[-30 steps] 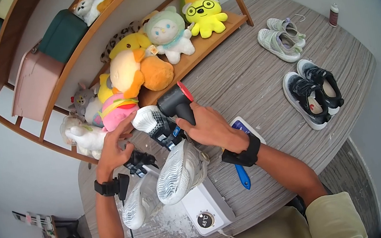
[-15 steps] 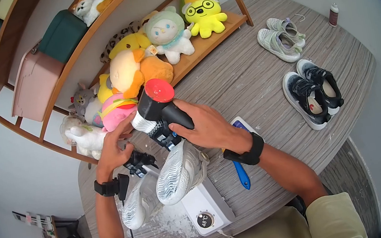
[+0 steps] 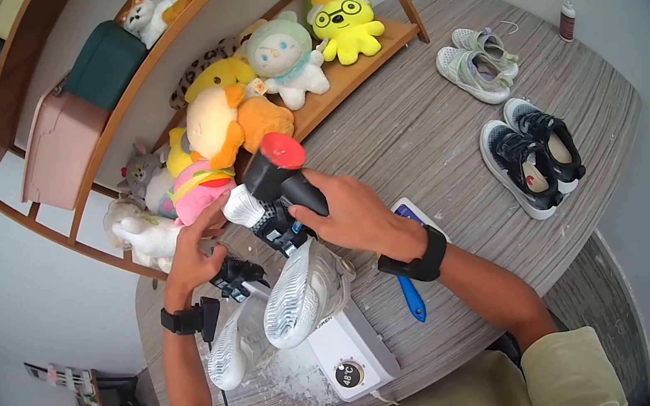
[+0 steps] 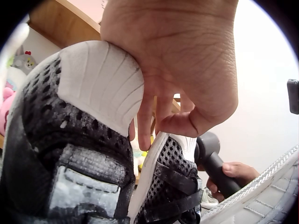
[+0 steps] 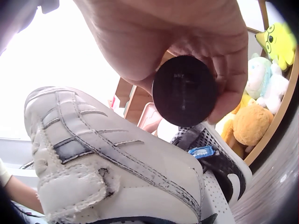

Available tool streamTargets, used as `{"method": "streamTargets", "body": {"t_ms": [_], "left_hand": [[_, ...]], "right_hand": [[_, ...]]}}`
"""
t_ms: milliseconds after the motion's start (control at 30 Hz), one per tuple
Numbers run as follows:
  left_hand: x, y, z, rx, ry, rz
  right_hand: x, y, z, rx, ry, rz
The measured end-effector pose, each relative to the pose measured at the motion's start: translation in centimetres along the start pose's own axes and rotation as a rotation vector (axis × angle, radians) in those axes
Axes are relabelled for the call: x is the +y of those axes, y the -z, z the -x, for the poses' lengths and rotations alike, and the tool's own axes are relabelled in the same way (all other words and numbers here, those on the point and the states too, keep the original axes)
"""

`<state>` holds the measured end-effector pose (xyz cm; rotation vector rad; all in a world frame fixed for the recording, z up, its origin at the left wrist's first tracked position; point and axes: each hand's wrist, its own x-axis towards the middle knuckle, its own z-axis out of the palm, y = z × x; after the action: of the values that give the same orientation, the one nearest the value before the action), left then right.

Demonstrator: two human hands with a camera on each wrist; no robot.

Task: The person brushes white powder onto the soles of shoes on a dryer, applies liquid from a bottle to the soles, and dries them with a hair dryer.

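Observation:
My right hand (image 3: 360,213) grips a small black hair dryer (image 3: 270,176) by its handle, its round red end turned up towards the head camera. The dryer's body overlaps the white toe of a black-and-white mesh shoe (image 3: 271,226). The handle's round end (image 5: 184,91) faces the right wrist camera. My left hand (image 3: 197,260) lies along the white toe of the other black-and-white shoe (image 4: 103,88), fingers extended beside it and thumb bent. Both shoes, and two white shoes (image 3: 293,300), are propped on a white shoe dryer (image 3: 351,350) whose display reads 48°C.
A blue-handled brush (image 3: 413,299) lies right of the shoe dryer. White flakes (image 3: 297,379) are scattered around its left side. Black sneakers (image 3: 533,159), pale sneakers (image 3: 477,67) and a small bottle (image 3: 567,21) stand farther right. Behind, a wooden shelf (image 3: 361,80) holds several plush toys.
My right hand has swung the hair dryer left and turned it, so its red end has come round from facing away to facing up. My left hand stays nearly still at its shoe.

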<state>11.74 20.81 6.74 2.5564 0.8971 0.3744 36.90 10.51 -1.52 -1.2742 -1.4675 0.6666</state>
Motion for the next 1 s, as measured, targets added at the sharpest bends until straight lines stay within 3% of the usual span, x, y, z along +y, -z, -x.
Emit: {"method": "streamTargets", "body": {"t_ms": [267, 467, 1000], "left_hand": [[0.0, 0.0, 0.0, -0.011, -0.008, 0.006], [-0.1, 0.0, 0.0, -0.01, -0.001, 0.011], [-0.1, 0.0, 0.0, -0.012, 0.001, 0.0]], "right_hand": [[1.7, -0.6, -0.3, -0.099, -0.247, 0.102], [1.4, 0.4, -0.1, -0.269, -0.356, 0.224], [3.1, -1.0, 0.4, -0.268, -0.348, 0.283]]}}
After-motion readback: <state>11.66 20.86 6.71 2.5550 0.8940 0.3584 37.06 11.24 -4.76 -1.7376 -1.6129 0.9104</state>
